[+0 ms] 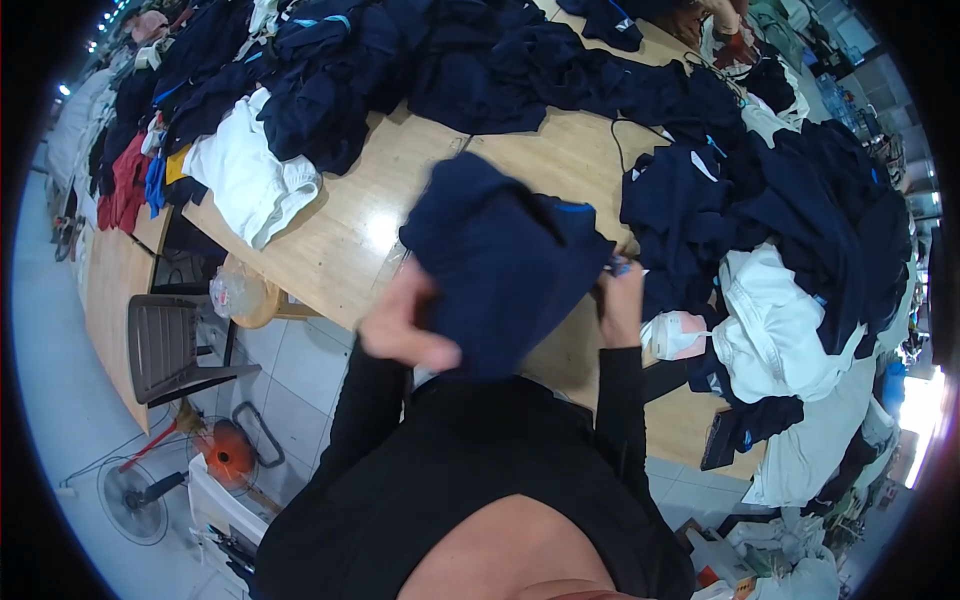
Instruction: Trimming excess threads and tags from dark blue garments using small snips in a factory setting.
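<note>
A dark navy garment (500, 270) with a bright blue strip along its upper edge is held up in front of me, just above the table. My left hand (405, 322) grips its near left side; the fingers are slightly smeared and partly behind the cloth. At the garment's right edge, my right hand (622, 295) is closed, with a small object showing blue bits at its fingertips. Its kind is too small to make out. Whether these fingers also pinch the cloth is hard to see.
Navy garments (480, 75) heap along the far side of the wooden table (340, 235), with more piled at right beside a white garment (780, 330). Another white garment (255, 170) lies at left. A grey chair (165, 345) and a fan (135, 500) stand lower left. Another person's hand (722, 12) shows far right.
</note>
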The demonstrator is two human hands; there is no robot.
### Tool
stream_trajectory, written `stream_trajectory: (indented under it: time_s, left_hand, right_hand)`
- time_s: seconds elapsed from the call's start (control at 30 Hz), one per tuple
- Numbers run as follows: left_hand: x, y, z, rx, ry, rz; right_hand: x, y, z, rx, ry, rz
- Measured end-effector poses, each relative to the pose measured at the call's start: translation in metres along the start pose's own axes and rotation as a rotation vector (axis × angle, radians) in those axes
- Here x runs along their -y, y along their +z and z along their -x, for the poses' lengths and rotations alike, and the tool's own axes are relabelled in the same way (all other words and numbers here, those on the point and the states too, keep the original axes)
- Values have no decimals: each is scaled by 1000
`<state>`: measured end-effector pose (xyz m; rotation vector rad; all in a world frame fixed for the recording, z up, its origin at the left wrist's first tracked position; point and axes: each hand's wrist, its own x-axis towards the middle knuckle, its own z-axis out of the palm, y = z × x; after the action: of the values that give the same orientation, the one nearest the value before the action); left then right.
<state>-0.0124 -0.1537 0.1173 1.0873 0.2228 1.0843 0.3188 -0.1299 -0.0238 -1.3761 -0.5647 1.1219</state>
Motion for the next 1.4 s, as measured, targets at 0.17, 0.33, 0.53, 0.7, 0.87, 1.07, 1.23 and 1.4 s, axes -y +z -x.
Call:
stream_trajectory:
  time_s: [0.17,0.33,0.53,0.7,0.87,1.07,1.23,1.4]
  left_hand:
    - [-21,-175,123,-967,-27,-305]
    - [17,-145,115,-1215,-340,-763]
    - [154,-83,72,-657,-333,-1192]
    - [113,-56,24,-561,-271,-280]
    - [95,-86,71,-796,-282,-298]
    - [103,-69,97,-1151,-238,-188]
    - [137,-60,87,-1299,-154,-336]
    - [117,-80,71,-1192,-300,-761]
  right_hand:
    - [71,-71,27,387,-178,-392]
    - [41,-128,37,14,-106,-117]
    - [18,-82,53,93,105,-114]
    - [29,-41,48,342,223,-245]
    - [0,11,36,279,-273,432]
    - [-24,19,18,86,-363,426]
    - [-31,-9,8,52,-278,302]
    - [-42,-1,19,181,-381,480]
